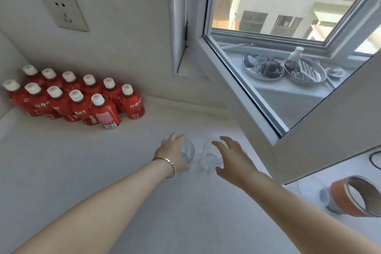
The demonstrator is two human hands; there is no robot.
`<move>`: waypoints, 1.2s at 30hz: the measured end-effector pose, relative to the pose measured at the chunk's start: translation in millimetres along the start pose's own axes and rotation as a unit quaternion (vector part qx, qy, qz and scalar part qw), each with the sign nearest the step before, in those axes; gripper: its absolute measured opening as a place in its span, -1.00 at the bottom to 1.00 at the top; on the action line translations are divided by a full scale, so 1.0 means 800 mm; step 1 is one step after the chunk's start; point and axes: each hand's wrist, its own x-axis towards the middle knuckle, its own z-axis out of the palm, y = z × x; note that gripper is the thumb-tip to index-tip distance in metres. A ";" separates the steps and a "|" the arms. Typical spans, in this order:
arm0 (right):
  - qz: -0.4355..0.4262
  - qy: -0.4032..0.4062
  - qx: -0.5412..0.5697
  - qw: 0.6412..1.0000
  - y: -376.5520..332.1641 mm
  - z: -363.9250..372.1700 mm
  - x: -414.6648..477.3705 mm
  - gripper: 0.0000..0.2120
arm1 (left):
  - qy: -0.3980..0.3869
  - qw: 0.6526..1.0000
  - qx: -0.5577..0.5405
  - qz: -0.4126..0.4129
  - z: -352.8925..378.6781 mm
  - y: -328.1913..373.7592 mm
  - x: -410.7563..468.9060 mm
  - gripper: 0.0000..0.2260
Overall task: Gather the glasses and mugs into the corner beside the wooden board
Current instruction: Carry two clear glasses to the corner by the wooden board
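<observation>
Two clear glasses stand side by side on the white counter [103, 171], near the window frame. My left hand [173, 152] curls around the left glass [189, 151] from its left side. My right hand [231, 159] spans the right glass [209, 158], with the fingers behind the rim and the thumb at its front. At the lower right, past the frame, stand another clear glass [313, 190] and an orange and grey mug [350, 200]. No wooden board is in view.
Several red juice bottles [82, 101] with white caps fill the far left corner under a wall socket [64, 10]. An open window sash [237, 93] angles across the right. Metal dishes [263, 68] sit on the sill outside.
</observation>
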 end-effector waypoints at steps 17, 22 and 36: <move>-0.123 -0.058 -0.120 0.983 -0.013 0.017 -0.046 -0.11 | 0.231 0.958 -0.040 -0.168 0.023 -0.085 -0.235 -0.22; -0.212 -0.054 -0.131 0.967 -0.041 0.014 -0.126 -0.15 | 0.287 0.912 -0.069 -0.284 0.058 -0.067 -0.365 -0.22; -0.505 -0.145 -0.158 0.836 -0.208 0.124 -0.423 -0.15 | 0.350 0.753 -0.178 -0.529 0.227 0.002 -0.753 -0.26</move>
